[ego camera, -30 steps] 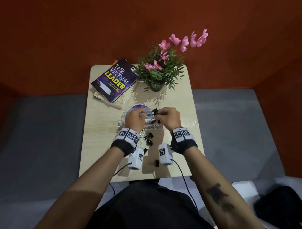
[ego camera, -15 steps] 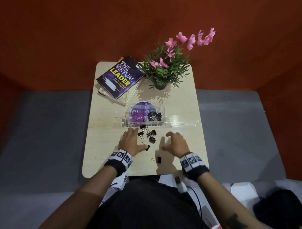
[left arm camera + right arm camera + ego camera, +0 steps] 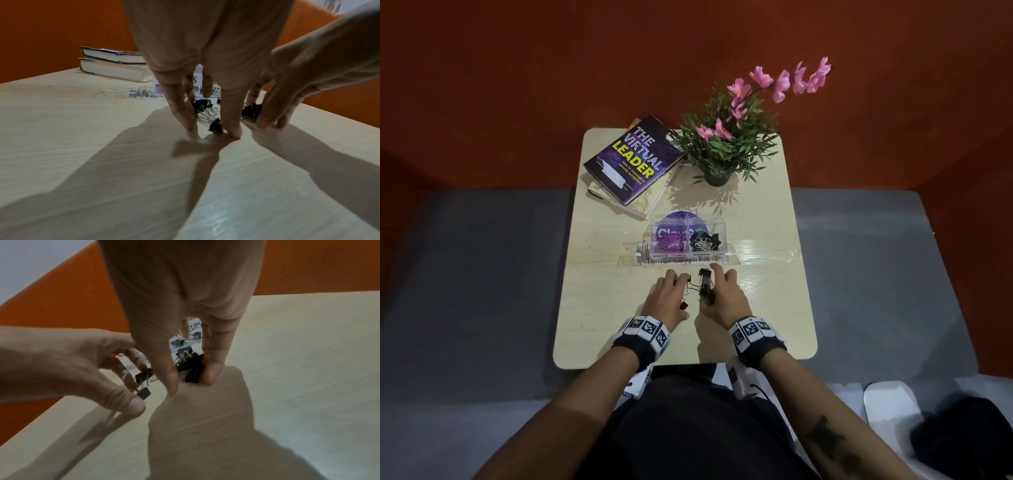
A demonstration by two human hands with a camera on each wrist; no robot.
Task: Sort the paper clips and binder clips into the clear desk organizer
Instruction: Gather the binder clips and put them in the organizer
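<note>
The clear desk organizer [image 3: 723, 229] stands mid-table, with purple paper clips [image 3: 669, 240] in its left compartment and black binder clips [image 3: 703, 241] in its right. Just in front of it lie loose black binder clips [image 3: 703, 286]. My left hand [image 3: 683, 291] and right hand [image 3: 710, 284] close in on them from either side, fingertips down on the table. In the left wrist view my left hand [image 3: 213, 129] holds clips [image 3: 205, 112] between its fingers. In the right wrist view my right hand [image 3: 191, 386] pinches a bunch of clips [image 3: 191, 368].
Two stacked books [image 3: 633, 161] lie at the back left of the wooden table [image 3: 602, 308]. A potted plant with pink flowers [image 3: 726, 147] stands at the back right. A purple disc [image 3: 678, 217] lies under the organizer. Grey floor surrounds the table.
Both hands left the organizer, dropped to the table in front of it, then drew together round the loose binder clips. The view has shifted slightly.
</note>
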